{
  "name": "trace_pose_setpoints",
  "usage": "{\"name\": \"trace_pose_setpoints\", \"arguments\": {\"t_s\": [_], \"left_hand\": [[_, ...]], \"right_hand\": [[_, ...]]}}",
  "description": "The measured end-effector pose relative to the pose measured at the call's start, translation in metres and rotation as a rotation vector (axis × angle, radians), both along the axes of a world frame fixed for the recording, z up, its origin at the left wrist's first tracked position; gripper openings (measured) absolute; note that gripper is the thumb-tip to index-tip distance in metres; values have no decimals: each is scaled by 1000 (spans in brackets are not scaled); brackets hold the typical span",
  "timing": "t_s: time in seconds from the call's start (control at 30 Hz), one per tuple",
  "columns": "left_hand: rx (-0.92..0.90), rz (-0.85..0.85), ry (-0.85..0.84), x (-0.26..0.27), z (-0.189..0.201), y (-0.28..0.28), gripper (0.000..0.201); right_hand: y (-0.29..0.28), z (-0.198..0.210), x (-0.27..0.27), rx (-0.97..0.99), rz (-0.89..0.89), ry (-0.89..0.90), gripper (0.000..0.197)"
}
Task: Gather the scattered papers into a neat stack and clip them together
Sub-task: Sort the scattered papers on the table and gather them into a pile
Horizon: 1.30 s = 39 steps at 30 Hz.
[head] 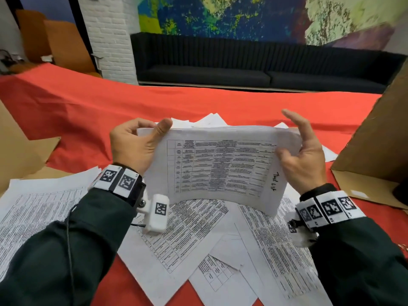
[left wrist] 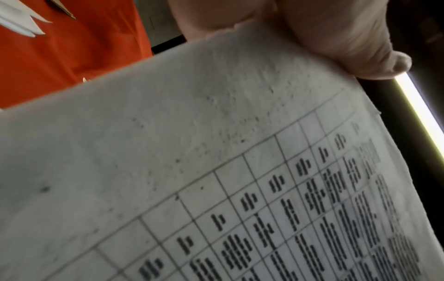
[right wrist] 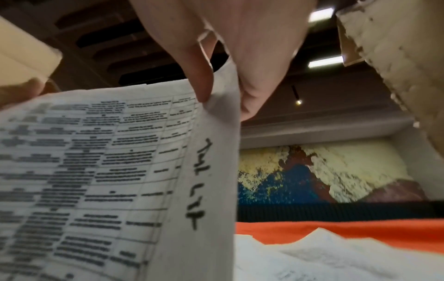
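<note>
A gathered stack of papers [head: 220, 164] is held up in the air above the table, bowed so its middle sags toward the person, with a printed table on the top sheet and a handwritten note along its right margin. The left hand [head: 134, 146] grips the stack's left end, thumb [head: 162, 128] pressed over the top sheet and fingers curled behind it; the left wrist view shows that thumb lying along the paper's upper edge [left wrist: 216, 133]. The right hand [head: 302, 155] holds the right end, its thumb on the front of the top sheet near the handwriting, while the other fingers stand fairly straight and spread behind the edge; in the right wrist view the sheet [right wrist: 213, 171] appears pinched between thumb and a finger, though blur makes the exact contact hard to judge.

Below the raised stack, loose sheets [head: 187, 235] lie scattered and overlapping on the red tablecloth [head: 88, 107], some at angles to each other, and a few more white corners [head: 212, 120] show on the cloth beyond the stack. Both wrists wear bands with black-and-white markers. An open cardboard box [head: 379, 138] stands at the right of the table, and a flat piece of cardboard [head: 19, 151] lies at the left. A dark sofa [head: 242, 69] runs along the far wall under a colourful mural.
</note>
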<state>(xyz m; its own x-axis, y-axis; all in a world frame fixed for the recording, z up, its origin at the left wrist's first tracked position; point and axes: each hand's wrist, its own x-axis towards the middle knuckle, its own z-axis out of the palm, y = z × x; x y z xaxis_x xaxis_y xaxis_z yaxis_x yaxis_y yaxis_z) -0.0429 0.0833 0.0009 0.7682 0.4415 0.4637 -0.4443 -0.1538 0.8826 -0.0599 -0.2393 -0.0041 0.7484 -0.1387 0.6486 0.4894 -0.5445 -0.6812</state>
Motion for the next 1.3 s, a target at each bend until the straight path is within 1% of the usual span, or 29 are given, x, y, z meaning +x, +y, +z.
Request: {"name": "trace_pose_setpoints", "arguments": {"t_s": [0.03, 0.1, 0.17, 0.23, 0.27, 0.3, 0.33, 0.37, 0.4, 0.43, 0.47, 0.53, 0.57, 0.63, 0.67, 0.7, 0.77, 0.8, 0.83, 0.87, 0.9, 0.93, 0.97, 1.0, 1.03, 1.1, 1.13, 1.2, 1.3], "left_hand": [[2, -7, -3, -2, 2, 1, 42], [0, -3, 22, -4, 3, 0, 41], [8, 9, 64, -5, 3, -2, 38], [45, 12, 82, -7, 5, -1, 45], [152, 60, 97, -8, 6, 1, 54], [339, 150, 109, -9, 8, 2, 64], [568, 243, 110, -9, 12, 1, 75], [786, 303, 96, -11, 20, -4, 86], [957, 320, 85, -14, 31, -11, 94], [1076, 294, 76, -17, 43, -21, 96], [1165, 234, 58, -16, 54, -30, 91], [1264, 33, 17, -12, 73, -45, 71], [1257, -108, 19, -9, 81, -49, 59], [1199, -345, 100, -6, 95, -53, 37], [1175, -410, 117, -3, 98, -54, 34], [1145, -438, 96, 0, 98, -51, 38], [1003, -436, 19, 0, 95, -42, 49], [868, -431, 3, 0, 92, -35, 46], [695, -441, 13, -2, 88, -31, 38], [513, -444, 18, -4, 84, -28, 29], [357, -438, 11, -8, 80, -27, 20], [246, -426, -2, -13, 76, -30, 11], [177, -406, -15, -17, 73, -33, 8], [136, -383, -24, -21, 70, -38, 9], [108, -351, -30, -23, 68, -42, 10], [53, -264, -52, -26, 63, -47, 12], [20, -231, -67, -26, 58, -47, 15], [-47, -206, -41, -26, 41, -44, 22], [-115, -228, 130, -23, -2, -43, 19]], "right_hand": [[-3, -2, -2, -65, -11, -11, 78], [-8, -6, -6, -159, -56, -35, 66], [-11, -11, -8, -156, -86, -63, 56], [-12, -13, -9, -106, -90, -77, 49], [-12, -11, -9, -75, -82, -86, 46], [-10, -7, -9, -46, -70, -102, 44], [-8, -2, -9, -30, -62, -128, 44], [-4, 4, -9, -36, -52, -159, 44], [1, 12, -10, -56, -36, -183, 45], [8, 21, -12, -86, -12, -207, 45], [17, 31, -14, -120, 17, -229, 44], [34, 52, -22, -185, 76, -304, 42], [41, 61, -26, -217, 99, -354, 42], [48, 79, -32, -259, 127, -430, 44], [47, 86, -32, -243, 119, -437, 44], [42, 88, -30, -202, 93, -418, 43], [25, 82, -22, -63, -22, -298, 43], [17, 74, -17, 42, -79, -198, 48], [10, 65, -12, 183, -94, -86, 54], [6, 58, -8, 347, -54, 31, 55], [7, 51, -6, 503, 31, 144, 49], [11, 47, -5, 624, 147, 225, 38], [18, 46, -5, 681, 253, 251, 27], [27, 47, -4, 671, 330, 225, 20], [35, 50, -5, 636, 374, 162, 20], [52, 55, -5, 584, 389, 23, 23], [56, 54, -4, 574, 383, -2, 23], [62, 40, -3, 561, 367, 42, 27], [65, 2, -5, 514, 297, 216, 28]]}}
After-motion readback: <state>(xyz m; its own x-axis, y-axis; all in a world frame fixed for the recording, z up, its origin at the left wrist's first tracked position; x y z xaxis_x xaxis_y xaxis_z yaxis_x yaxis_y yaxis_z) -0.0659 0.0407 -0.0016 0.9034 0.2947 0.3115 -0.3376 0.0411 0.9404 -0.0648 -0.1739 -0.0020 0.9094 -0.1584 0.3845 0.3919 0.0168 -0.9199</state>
